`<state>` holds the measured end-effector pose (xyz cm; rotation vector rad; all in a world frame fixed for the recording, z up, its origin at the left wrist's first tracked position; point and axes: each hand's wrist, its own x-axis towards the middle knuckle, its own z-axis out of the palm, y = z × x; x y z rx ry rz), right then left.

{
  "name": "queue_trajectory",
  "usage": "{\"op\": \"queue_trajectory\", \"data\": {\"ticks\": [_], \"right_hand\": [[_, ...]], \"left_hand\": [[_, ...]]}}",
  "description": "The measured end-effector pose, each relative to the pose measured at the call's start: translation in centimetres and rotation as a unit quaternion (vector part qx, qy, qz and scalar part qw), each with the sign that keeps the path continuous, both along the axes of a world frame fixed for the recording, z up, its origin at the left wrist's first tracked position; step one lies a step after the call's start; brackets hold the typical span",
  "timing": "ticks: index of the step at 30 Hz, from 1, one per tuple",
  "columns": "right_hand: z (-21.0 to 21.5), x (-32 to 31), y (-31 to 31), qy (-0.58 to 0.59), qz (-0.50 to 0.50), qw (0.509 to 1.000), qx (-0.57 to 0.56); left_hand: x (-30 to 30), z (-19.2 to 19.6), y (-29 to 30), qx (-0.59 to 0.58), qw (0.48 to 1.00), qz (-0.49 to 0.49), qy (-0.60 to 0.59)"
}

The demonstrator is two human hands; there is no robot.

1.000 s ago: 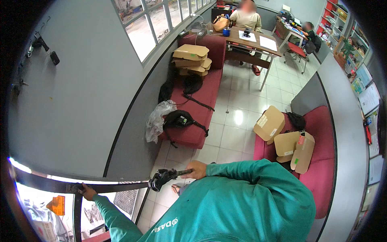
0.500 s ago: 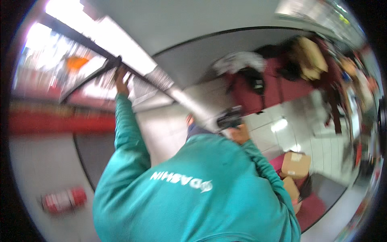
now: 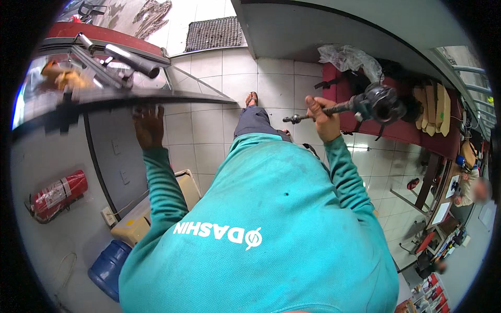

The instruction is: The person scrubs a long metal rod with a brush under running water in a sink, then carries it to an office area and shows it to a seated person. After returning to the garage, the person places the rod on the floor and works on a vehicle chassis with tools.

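Door [image 3: 104, 96], glass in a metal frame with a tubular handle [image 3: 133, 60], swings at the upper left. The left hand [image 3: 148, 125] lies against its lower rail; I cannot tell whether the fingers curl round the edge or only press flat. Across the tiled floor [image 3: 209, 130] stands a red sofa [image 3: 402, 133] with flat cardboard [image 3: 433, 107] and a plastic bag [image 3: 349, 57] on it.

The right hand [image 3: 324, 121] is clenched around a shaft [image 3: 344, 108], held out level at shoulder height, over the floor and just short of the sofa.

Risks, as I judge them: the shaft is gripped well off its heavy end, so that end could dip and twist out of 1 hand, landing on tile or on the sandalled foot [image 3: 252, 98]. It could also swing into the glass as the door moves.

The shaft is a dark steel rod, thin at its near tip, with a bulky black ribbed boot and joint [image 3: 383, 103] at the far end. It looks greasy, so likely slippery.
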<state>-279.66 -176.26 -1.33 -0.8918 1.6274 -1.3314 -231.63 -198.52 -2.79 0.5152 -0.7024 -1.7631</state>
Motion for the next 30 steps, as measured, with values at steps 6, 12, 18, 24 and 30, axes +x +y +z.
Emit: {"op": "queue_trajectory", "data": {"ticks": [6,12,18,24,30], "right_hand": [[-0.2,-0.8,-7.5,-0.036,0.008,0.999,-0.007],[-0.8,2.8,-17.1,0.033,0.037,0.998,-0.049],[2.7,6.7,-26.4,0.09,0.085,0.992,-0.041],[3.6,10.2,-35.8,0.098,0.195,0.974,-0.065],[1.8,10.5,-43.7,0.059,0.271,0.958,-0.077]], "left_hand": [[4.4,-15.4,7.1,0.323,0.832,-0.01,-0.451],[0.5,-26.1,3.3,0.026,0.735,-0.125,-0.666],[-1.6,-20.7,-17.0,0.208,0.795,-0.065,-0.566],[1.2,-15.2,-21.1,0.129,0.795,0.213,-0.553],[4.1,-14.6,-20.6,0.091,0.722,0.307,-0.614]]}}
